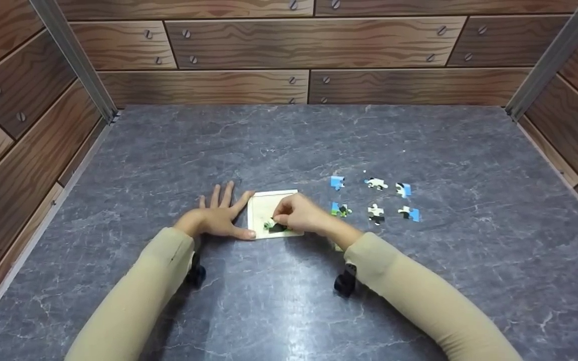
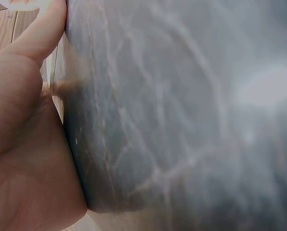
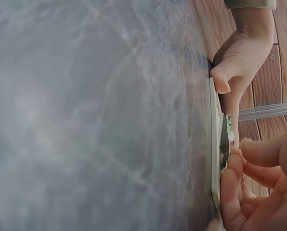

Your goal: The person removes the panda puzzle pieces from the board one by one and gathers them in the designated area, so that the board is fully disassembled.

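A shallow pale square puzzle tray (image 1: 261,205) lies on the table in front of me. My left hand (image 1: 213,218) is spread beside it, fingers straight, with thumb and forefinger at the tray's left edge. Over the tray's lower part, my right hand (image 1: 299,213) pinches a jigsaw piece (image 1: 277,228) in black, white and green between thumb and fingers. The right wrist view shows that jigsaw piece (image 3: 225,142) tilted, close against the tray's surface. The right hand covers the tray's right part. In the left wrist view the left palm (image 2: 28,130) rests at the tabletop.
Right of the tray lie several loose jigsaw pieces in two rows, among them a blue one (image 1: 337,182) and a black-and-white one (image 1: 376,214). Another piece (image 1: 338,247) is partly hidden by the right wrist. Wood-patterned walls (image 1: 314,45) enclose the grey marbled table (image 1: 193,140).
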The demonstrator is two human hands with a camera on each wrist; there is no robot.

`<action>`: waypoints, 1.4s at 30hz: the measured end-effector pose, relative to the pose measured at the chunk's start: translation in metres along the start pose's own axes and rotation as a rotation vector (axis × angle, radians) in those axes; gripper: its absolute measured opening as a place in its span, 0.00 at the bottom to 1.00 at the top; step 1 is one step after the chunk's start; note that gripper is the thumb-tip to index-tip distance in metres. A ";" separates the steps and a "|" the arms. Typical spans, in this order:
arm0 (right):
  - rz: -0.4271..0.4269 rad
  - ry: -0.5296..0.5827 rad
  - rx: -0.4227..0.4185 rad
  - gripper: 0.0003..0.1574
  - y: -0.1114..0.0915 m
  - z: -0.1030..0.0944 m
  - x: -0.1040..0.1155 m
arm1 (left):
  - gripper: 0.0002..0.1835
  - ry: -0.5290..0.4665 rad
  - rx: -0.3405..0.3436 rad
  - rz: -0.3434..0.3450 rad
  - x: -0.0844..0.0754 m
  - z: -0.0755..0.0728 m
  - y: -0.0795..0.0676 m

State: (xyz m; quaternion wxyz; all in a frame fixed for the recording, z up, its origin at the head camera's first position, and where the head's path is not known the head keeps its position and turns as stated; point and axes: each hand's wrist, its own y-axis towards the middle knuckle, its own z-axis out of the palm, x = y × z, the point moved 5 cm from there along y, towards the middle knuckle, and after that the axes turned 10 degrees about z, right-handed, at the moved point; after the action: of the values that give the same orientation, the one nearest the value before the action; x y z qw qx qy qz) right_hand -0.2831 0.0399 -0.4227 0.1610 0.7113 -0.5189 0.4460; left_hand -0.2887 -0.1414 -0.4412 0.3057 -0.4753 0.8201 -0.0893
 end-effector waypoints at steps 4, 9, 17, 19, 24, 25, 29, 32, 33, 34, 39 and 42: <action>-0.028 0.005 -0.002 0.03 -0.001 0.000 0.000 | 0.58 -0.012 0.005 -0.010 0.001 0.002 0.001; -0.101 0.034 0.000 0.03 -0.001 -0.001 -0.001 | 0.59 -0.009 0.004 -0.016 0.002 0.003 0.001; -0.169 0.044 -0.002 0.04 -0.004 -0.004 -0.005 | 0.59 0.004 0.007 -0.012 0.000 0.003 0.003; -0.140 0.031 0.000 0.01 -0.006 -0.005 -0.004 | 0.58 0.002 0.004 -0.002 -0.001 0.002 0.002; -0.097 0.051 0.017 0.02 -0.010 -0.008 -0.005 | 0.59 -0.005 -0.002 0.001 0.000 0.002 0.002; -0.085 0.066 0.023 0.03 -0.010 -0.009 -0.005 | 0.59 -0.004 -0.004 0.002 0.000 0.002 0.002; -0.038 0.131 0.045 0.05 -0.018 -0.013 -0.003 | 0.59 -0.007 -0.004 0.004 0.000 0.001 0.001; -0.012 0.174 0.054 0.07 -0.021 -0.016 -0.004 | 0.60 -0.012 0.005 -0.013 0.003 0.001 0.003; -0.004 0.182 0.058 0.07 -0.023 -0.017 -0.004 | 0.61 -0.016 0.006 -0.018 0.004 0.002 0.003; -0.004 0.191 0.060 0.07 -0.020 -0.018 -0.008 | 0.62 -0.020 0.008 -0.021 0.005 0.002 0.004; 0.008 0.198 0.063 0.06 -0.027 -0.024 -0.012 | 0.62 -0.022 0.010 -0.020 0.008 0.003 0.007; 0.019 0.199 0.055 0.06 -0.030 -0.027 -0.015 | 0.61 -0.023 0.005 -0.006 0.006 0.002 0.005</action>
State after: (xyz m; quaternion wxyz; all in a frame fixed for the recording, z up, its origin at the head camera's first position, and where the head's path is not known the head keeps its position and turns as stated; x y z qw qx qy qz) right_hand -0.2703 0.0801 -0.4124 0.1878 0.6625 -0.4947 0.5302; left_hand -0.2932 -0.1437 -0.4474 0.3159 -0.4781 0.8149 -0.0869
